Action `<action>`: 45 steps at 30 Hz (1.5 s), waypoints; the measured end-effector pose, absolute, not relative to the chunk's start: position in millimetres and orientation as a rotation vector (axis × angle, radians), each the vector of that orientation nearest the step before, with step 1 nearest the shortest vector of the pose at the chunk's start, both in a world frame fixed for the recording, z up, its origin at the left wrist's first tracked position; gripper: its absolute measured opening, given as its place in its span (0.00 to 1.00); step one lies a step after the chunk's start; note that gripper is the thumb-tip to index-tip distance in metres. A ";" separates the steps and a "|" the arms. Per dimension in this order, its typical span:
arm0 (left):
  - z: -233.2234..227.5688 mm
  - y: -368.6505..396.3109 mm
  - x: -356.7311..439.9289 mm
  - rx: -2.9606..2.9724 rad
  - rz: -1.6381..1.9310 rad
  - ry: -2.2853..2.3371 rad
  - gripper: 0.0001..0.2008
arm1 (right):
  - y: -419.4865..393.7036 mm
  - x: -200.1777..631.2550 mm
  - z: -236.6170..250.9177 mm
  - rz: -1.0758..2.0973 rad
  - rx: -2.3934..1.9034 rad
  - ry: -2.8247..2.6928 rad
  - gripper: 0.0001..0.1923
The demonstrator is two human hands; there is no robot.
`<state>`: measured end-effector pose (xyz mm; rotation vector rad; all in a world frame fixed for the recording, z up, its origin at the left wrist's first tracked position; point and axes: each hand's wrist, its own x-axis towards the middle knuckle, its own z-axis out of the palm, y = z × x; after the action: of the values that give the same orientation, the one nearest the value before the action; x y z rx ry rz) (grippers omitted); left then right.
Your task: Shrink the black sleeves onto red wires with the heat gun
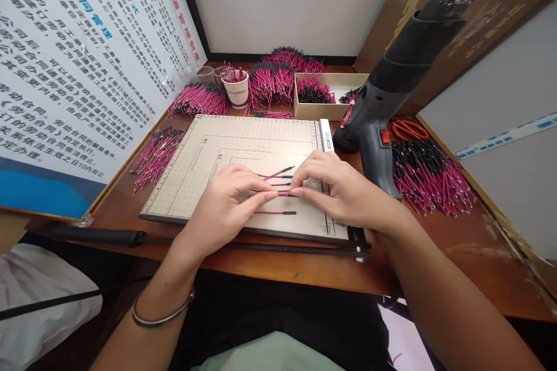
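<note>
left hand (226, 200): resting on the gridded cutting board (195, 174), fingertips pinched together on the left part of a pink wire (278, 192) that lies flat at the board's middle. right hand (337, 185): opposite, thumb and forefinger closed on the same wire's black-sleeved right end; the two hands nearly touch. loose pink wires (278, 174): several more, each with a black tip, lying roughly parallel on the board just above and below the held one. cutting board: pale, ruled, flat on the brown wooden table (435, 232), its black lever arm (217, 243) along the near edge. heat gun (383, 110): dark grey, red switch, standing just right of the board. wire piles (429, 177): heaped right of the gun, also left of the board and along the back. paper cup (237, 90): behind the board, holding wires. cardboard box (322, 95): behind, with more wires. red-handled scissors (407, 128): beside the gun. printed notice board (78, 52): leaning at left. metal bangle (163, 313): on the left wrist.
</note>
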<state>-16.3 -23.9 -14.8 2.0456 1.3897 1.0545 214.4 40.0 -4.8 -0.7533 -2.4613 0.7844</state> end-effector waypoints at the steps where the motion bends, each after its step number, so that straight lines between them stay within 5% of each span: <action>1: -13.8 -23.7 -17.5 2.058 1.054 1.414 0.08 | 40.6 215.0 -4.6 0.772 -0.778 -2.454 0.08; 7: -8.0 -14.4 -33.1 2.128 1.030 1.673 0.12 | 44.1 218.0 -5.4 0.618 -1.069 -2.443 0.07; 19: 0.7 16.2 -31.8 2.314 0.444 1.669 0.10 | 45.5 210.0 -12.9 0.425 -1.110 -2.519 0.10; 45: 0.4 18.2 -37.5 2.376 0.571 1.728 0.08 | 49.2 205.6 -17.3 0.474 -1.125 -2.361 0.03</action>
<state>-37.5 18.2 0.4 2.3761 1.7276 0.5711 205.6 49.2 -17.3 -1.1254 -2.3614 0.4736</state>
